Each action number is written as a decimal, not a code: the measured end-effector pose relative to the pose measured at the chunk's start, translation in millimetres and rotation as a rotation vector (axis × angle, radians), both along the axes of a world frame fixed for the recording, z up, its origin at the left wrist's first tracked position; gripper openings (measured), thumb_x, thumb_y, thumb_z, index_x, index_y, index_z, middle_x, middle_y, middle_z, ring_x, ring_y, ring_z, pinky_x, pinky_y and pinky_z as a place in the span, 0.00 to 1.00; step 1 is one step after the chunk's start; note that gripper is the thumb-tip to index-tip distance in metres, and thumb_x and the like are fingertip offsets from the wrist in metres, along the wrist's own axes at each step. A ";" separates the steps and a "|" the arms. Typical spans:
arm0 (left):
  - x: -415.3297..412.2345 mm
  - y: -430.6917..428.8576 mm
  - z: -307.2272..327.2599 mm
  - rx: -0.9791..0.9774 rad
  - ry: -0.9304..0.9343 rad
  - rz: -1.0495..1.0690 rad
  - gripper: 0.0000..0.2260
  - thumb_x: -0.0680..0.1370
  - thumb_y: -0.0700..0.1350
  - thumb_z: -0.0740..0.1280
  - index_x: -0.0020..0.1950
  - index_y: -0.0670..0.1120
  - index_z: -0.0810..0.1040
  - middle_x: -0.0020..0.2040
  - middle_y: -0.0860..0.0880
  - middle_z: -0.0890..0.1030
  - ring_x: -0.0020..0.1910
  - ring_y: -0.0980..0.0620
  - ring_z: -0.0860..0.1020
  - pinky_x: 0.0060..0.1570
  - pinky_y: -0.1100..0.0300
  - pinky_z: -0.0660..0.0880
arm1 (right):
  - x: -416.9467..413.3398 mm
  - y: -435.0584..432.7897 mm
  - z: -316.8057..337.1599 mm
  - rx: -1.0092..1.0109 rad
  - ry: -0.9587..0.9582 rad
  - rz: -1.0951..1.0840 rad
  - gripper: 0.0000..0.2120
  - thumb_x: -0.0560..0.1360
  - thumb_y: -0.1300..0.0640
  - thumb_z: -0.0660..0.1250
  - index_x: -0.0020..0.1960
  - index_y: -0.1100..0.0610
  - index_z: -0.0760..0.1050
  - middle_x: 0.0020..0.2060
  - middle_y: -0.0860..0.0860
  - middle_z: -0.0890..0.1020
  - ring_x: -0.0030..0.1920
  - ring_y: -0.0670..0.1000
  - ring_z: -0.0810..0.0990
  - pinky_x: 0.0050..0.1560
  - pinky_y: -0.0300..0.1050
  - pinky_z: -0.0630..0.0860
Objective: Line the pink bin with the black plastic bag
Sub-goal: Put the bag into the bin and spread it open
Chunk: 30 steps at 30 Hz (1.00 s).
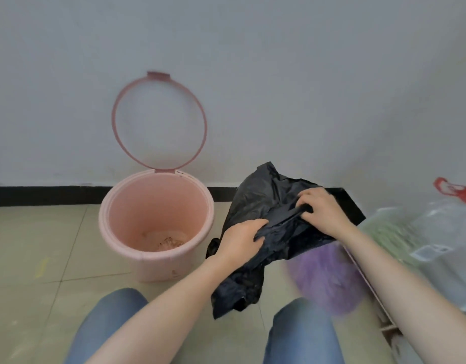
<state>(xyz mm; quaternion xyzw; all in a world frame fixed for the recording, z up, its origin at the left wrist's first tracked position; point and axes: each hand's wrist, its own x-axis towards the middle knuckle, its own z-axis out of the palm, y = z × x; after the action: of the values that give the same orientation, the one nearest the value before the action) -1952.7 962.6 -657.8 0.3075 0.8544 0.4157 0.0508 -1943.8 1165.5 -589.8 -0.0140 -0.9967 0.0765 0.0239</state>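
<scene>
The pink bin [121,248] stands on the tiled floor against the wall, with its pink ring lid [116,119] flipped up and leaning on the wall. Inside it is bare, with a little dirt at the bottom. To the right of the bin, a crumpled black plastic bag [263,203] hangs in the air between both hands. My left hand [241,239] grips its lower left folds. My right hand [322,210] pinches its upper edge. The bag's tail droops down between my knees.
A purple fluffy object [329,279] lies blurred on the floor under the bag. At the right, clear plastic bags [441,232] and a red bag [460,191] sit on a low shelf. My knees in blue jeans fill the bottom. A black skirting strip runs along the wall.
</scene>
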 end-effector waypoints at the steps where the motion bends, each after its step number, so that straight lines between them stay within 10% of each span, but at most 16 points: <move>1: -1.7 5.1 12.6 0.042 0.037 0.011 0.18 0.78 0.43 0.62 0.68 0.47 0.68 0.64 0.46 0.77 0.62 0.47 0.74 0.59 0.56 0.71 | -0.3 4.8 15.3 -0.014 0.048 -0.010 0.09 0.68 0.66 0.68 0.48 0.61 0.79 0.58 0.57 0.78 0.64 0.59 0.69 0.62 0.52 0.66; 8: -7.2 10.7 91.0 0.248 0.540 0.172 0.19 0.69 0.41 0.65 0.60 0.45 0.75 0.38 0.46 0.83 0.33 0.45 0.80 0.30 0.58 0.78 | -11.5 -1.5 94.4 -0.255 0.463 0.006 0.09 0.66 0.74 0.66 0.44 0.65 0.78 0.55 0.63 0.78 0.59 0.59 0.73 0.59 0.45 0.64; 13: -0.5 -17.9 115.8 0.184 0.566 0.223 0.22 0.70 0.55 0.63 0.62 0.48 0.74 0.42 0.47 0.85 0.37 0.49 0.82 0.34 0.58 0.80 | -36.5 -33.3 94.8 -0.448 0.497 0.099 0.10 0.67 0.75 0.65 0.45 0.65 0.78 0.53 0.62 0.79 0.52 0.51 0.73 0.53 0.32 0.63; 18: 8.1 -47.3 123.0 0.089 0.204 0.283 0.22 0.75 0.55 0.64 0.67 0.50 0.69 0.56 0.50 0.82 0.54 0.51 0.79 0.52 0.58 0.76 | -71.1 -62.5 55.7 -0.527 0.355 0.186 0.12 0.67 0.76 0.63 0.48 0.66 0.78 0.53 0.63 0.78 0.54 0.55 0.74 0.50 0.25 0.64; 25: -14.4 -60.3 55.8 -0.468 -0.135 0.326 0.26 0.77 0.53 0.62 0.73 0.50 0.58 0.70 0.46 0.70 0.66 0.45 0.70 0.63 0.49 0.69 | -102.4 -100.4 -35.3 -0.252 0.284 0.027 0.25 0.73 0.60 0.65 0.69 0.56 0.65 0.70 0.65 0.64 0.71 0.65 0.59 0.72 0.61 0.56; 30: -28.9 -60.3 2.0 -0.617 -0.343 0.355 0.30 0.77 0.57 0.59 0.75 0.52 0.50 0.76 0.45 0.55 0.73 0.41 0.56 0.70 0.43 0.57 | -82.8 -108.2 -75.4 -0.838 0.300 -0.509 0.29 0.76 0.52 0.62 0.73 0.56 0.54 0.74 0.64 0.51 0.75 0.61 0.47 0.73 0.57 0.51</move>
<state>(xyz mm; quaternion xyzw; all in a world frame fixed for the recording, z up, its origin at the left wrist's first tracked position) -1981.6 902.3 -655.8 0.0514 0.9582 0.1871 0.2100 -2026.6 1057.3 -665.2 -0.2533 -0.8311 0.4624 0.1769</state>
